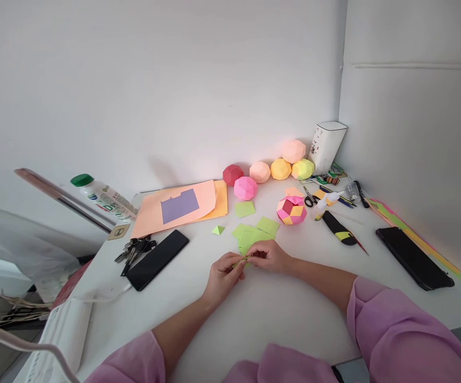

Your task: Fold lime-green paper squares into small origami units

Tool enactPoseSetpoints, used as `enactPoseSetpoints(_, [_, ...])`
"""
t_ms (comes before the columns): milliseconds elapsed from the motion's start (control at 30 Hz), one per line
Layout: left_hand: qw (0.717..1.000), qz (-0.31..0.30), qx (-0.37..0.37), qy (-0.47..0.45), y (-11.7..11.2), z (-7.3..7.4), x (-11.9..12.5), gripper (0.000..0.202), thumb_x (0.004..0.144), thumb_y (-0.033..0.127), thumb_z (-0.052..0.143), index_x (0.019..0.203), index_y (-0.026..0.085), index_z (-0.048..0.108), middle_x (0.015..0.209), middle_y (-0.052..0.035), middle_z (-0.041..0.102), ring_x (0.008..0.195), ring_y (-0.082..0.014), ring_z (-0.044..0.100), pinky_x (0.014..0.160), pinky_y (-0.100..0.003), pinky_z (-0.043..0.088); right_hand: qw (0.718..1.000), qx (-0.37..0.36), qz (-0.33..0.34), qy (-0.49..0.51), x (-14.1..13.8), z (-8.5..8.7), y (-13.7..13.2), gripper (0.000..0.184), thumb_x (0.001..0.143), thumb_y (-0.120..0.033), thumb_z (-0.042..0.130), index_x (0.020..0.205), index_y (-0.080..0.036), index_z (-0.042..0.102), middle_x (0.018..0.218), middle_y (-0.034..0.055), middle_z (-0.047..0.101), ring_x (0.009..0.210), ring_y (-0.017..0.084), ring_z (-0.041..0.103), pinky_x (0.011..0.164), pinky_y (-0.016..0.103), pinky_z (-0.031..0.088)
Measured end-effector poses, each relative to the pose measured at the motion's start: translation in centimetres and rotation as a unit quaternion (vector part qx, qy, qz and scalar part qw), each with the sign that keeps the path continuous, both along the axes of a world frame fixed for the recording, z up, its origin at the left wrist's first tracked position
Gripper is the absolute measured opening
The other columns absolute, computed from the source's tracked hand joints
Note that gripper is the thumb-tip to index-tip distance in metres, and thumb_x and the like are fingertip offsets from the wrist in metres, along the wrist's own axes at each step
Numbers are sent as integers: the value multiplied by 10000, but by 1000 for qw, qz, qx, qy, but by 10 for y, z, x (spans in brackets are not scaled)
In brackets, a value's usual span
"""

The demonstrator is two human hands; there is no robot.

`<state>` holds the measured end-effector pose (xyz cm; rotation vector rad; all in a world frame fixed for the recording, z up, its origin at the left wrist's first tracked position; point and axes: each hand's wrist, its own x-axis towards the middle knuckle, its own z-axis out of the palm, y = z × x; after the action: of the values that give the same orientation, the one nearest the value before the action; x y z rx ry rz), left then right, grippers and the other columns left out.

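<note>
My left hand [223, 276] and my right hand [269, 256] meet over the table, fingertips pinched on a small piece of green paper [241, 260] that is mostly hidden by the fingers. Just beyond them lie several loose green paper pieces [250, 237], overlapping one another. A small folded green paper pyramid [218, 230] stands to their left. Farther right is a pink, yellow and red paper ball [291, 211] with openings in its surface. One more green square [245, 208] lies behind the pile.
Several finished paper balls [245, 188] line the wall. At left are a phone [158, 259], keys [135, 249] and coloured sheets [150, 213]. Scissors [310, 200], a glue bottle [319, 210], a utility knife [339, 229] and a black pouch [413, 258] lie at right.
</note>
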<state>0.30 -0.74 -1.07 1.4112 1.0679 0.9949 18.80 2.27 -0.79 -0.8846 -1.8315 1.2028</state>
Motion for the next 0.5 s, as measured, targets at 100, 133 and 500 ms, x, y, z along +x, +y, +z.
enactPoseSetpoints(100, [1000, 0, -1, 4, 0, 1, 0, 201, 794, 359, 595, 830, 213, 729, 794, -31, 573, 462, -71, 464, 428, -223, 413, 1000, 19, 1, 0, 0, 0, 0, 245, 778, -394, 616, 783, -151, 646, 672, 26, 608, 538, 105, 535, 498, 224, 421])
enactPoseSetpoints(133, [1000, 0, -2, 5, 0, 1, 0, 206, 792, 363, 596, 827, 211, 730, 788, -33, 575, 461, -72, 463, 424, -223, 412, 1000, 22, 3, 1, 0, 0, 0, 248, 780, -399, 615, 781, -153, 643, 672, 26, 609, 535, 104, 534, 495, 223, 421])
enactPoseSetpoints(500, [1000, -6, 5, 15, -1, 0, -2, 208, 803, 351, 590, 816, 206, 739, 759, -37, 587, 463, -72, 459, 439, -228, 414, 999, 31, 13, 15, 1, -4, 1, 236, 796, -381, 611, 769, -148, 639, 697, 30, 613, 538, 99, 534, 494, 221, 422])
